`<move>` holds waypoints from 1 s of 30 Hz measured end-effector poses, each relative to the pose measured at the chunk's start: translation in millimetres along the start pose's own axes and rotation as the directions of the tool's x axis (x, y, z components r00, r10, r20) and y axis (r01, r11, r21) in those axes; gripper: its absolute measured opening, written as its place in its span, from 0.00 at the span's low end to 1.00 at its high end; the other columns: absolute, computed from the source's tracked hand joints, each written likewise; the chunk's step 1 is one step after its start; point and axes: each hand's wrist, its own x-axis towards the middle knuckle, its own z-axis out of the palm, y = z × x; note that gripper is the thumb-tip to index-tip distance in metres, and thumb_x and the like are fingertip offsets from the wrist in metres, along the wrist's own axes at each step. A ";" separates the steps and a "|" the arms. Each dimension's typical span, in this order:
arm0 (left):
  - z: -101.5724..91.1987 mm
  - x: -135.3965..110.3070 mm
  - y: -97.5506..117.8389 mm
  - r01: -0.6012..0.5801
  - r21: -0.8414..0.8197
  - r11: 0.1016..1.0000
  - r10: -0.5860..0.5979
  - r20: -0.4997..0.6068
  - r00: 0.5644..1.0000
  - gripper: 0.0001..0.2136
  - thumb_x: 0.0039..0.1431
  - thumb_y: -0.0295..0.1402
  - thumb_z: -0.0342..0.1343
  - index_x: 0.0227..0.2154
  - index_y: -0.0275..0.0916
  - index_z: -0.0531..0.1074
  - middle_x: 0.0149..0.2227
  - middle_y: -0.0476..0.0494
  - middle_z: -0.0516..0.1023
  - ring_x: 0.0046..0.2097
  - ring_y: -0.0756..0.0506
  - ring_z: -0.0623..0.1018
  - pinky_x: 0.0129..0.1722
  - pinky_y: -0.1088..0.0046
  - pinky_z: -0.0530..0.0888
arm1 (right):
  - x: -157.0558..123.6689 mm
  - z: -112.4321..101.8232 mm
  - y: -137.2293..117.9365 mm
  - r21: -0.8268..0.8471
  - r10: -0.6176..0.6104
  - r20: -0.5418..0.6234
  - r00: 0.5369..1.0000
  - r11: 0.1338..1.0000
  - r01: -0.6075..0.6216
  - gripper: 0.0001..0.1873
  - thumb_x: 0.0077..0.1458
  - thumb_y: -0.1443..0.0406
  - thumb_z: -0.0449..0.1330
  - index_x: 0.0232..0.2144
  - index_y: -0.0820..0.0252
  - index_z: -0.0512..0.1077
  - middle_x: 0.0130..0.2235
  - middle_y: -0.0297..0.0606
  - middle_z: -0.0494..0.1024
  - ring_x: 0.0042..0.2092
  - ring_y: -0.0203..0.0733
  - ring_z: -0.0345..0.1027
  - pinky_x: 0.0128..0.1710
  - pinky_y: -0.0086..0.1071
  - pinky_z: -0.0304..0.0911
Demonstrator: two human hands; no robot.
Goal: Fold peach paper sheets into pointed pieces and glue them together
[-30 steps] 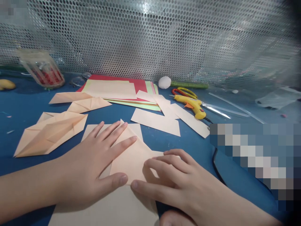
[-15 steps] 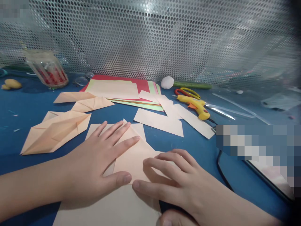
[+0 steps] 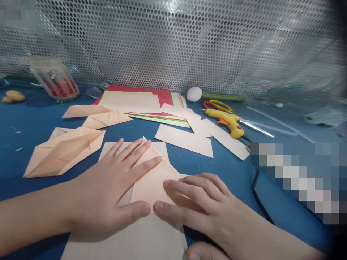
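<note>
We see both hands pressed flat on a peach paper sheet lying on the blue worktop, close to the near edge. The left hand lies open, palm down, fingers spread across a folded flap of the sheet, its thumb nearly meeting the right thumb. The right hand is also open and holds nothing; its fingertips press down on the fold.

To the left of the sheet lies a folded peach paper shape, and behind it two smaller folded pieces. Cut peach strips lie beyond the right hand, overlapping a stack of coloured paper with red, green and cream sheets.

At the far left stands a clear plastic jar, tilted in our view; we make out red contents inside, too blurred to name. A yellow glue gun rests to the right of the stack, just beside orange-handled scissors, and a white ball sits by the perforated metal screen.
</note>
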 end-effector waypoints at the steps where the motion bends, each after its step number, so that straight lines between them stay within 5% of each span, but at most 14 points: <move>1: 0.1 0.3 0.2 0.004 -0.004 1.000 -0.004 -0.001 1.000 0.31 0.70 0.59 0.36 0.70 0.52 0.51 0.72 0.47 0.47 0.72 0.36 0.50 0.66 0.41 0.54 | 0.3 0.8 0.3 -0.026 -0.008 -0.005 1.000 1.000 0.008 0.28 0.69 0.47 0.49 0.66 0.45 0.61 0.64 0.35 0.71 0.62 0.47 0.64 0.58 0.44 0.62; 6: 2.4 0.6 -1.8 -0.002 -0.017 1.000 0.002 -0.011 1.000 0.27 0.73 0.53 0.35 0.70 0.53 0.51 0.73 0.50 0.47 0.72 0.37 0.50 0.67 0.42 0.53 | 3.6 -2.5 -1.9 -0.123 -0.060 0.078 0.995 0.990 0.069 0.29 0.71 0.47 0.44 0.66 0.50 0.62 0.68 0.37 0.62 0.65 0.53 0.62 0.58 0.51 0.65; 26: -2.6 -0.6 -2.9 -0.025 0.018 1.000 0.025 0.013 1.000 0.31 0.71 0.58 0.33 0.70 0.50 0.51 0.72 0.44 0.47 0.72 0.36 0.49 0.67 0.42 0.52 | 7.1 -7.4 -2.2 -0.105 -0.050 0.143 0.988 0.992 0.065 0.29 0.71 0.47 0.41 0.66 0.46 0.62 0.67 0.41 0.60 0.66 0.55 0.58 0.58 0.58 0.64; 30: -3.0 -1.7 -3.1 -0.022 0.021 1.000 0.022 0.028 0.999 0.31 0.71 0.58 0.35 0.71 0.52 0.49 0.73 0.46 0.45 0.72 0.36 0.49 0.67 0.42 0.52 | 7.9 -7.1 -1.6 -0.098 -0.048 0.112 0.993 0.993 0.059 0.27 0.71 0.47 0.44 0.65 0.43 0.63 0.68 0.39 0.60 0.66 0.52 0.58 0.60 0.52 0.63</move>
